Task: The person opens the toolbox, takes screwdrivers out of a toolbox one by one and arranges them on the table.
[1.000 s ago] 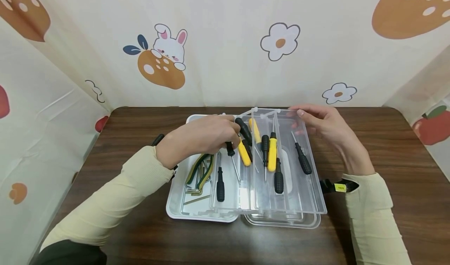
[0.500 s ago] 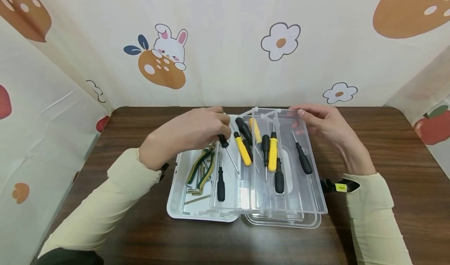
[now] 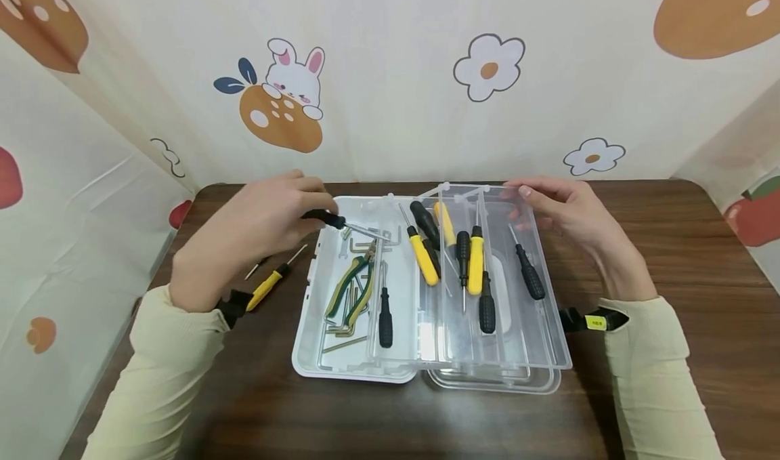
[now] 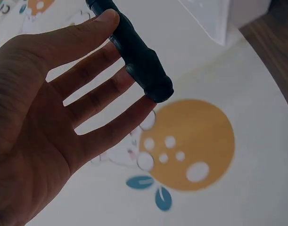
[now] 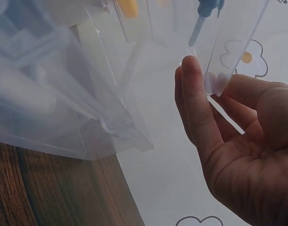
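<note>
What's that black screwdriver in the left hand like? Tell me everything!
The black screwdriver has a dark, slightly ridged handle that looks like rubber or plastic, and a thin silvery metal shaft. The left hand holds the handle with its fingertips, thumb on one side. It lies nearly level in the air, tip pointing right over the far left corner of the white toolbox, above the pliers.

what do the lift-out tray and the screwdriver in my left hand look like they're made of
The tray: clear, glossy plastic by the look, since tools and the box show through it. The screwdriver in the left hand: matte black grip, probably plastic or rubber; thin shaft shiny, likely metal.
</note>
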### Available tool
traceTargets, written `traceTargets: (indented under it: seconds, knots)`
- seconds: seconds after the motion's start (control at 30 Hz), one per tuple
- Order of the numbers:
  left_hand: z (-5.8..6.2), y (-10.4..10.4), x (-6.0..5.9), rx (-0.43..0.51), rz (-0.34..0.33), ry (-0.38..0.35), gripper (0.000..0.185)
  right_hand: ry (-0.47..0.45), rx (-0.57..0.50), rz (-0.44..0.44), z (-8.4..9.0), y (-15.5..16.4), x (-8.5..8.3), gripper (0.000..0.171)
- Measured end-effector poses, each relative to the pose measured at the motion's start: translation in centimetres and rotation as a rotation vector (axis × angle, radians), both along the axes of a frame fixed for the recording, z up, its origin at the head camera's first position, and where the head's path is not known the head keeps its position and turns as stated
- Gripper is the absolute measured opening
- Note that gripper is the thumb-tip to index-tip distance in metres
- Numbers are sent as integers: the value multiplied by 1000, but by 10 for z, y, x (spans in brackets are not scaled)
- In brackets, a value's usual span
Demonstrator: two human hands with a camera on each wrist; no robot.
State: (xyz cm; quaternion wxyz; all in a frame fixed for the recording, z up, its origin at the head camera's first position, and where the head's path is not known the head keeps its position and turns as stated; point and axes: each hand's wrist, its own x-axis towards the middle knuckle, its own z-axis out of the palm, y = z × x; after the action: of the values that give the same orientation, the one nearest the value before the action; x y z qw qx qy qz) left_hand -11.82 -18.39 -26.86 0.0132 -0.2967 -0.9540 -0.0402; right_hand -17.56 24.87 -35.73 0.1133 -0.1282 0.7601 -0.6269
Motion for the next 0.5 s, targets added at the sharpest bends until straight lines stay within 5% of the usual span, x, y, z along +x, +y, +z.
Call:
traceTargets:
  seconds: [0.27, 0.5]
  knots:
    - [-4, -34, 12, 29, 145, 30, 18, -15, 18, -12, 0, 0, -1, 33]
    - [-15, -56, 15, 36, 248, -79, 19, -11, 11, -10, 0, 0, 0, 34]
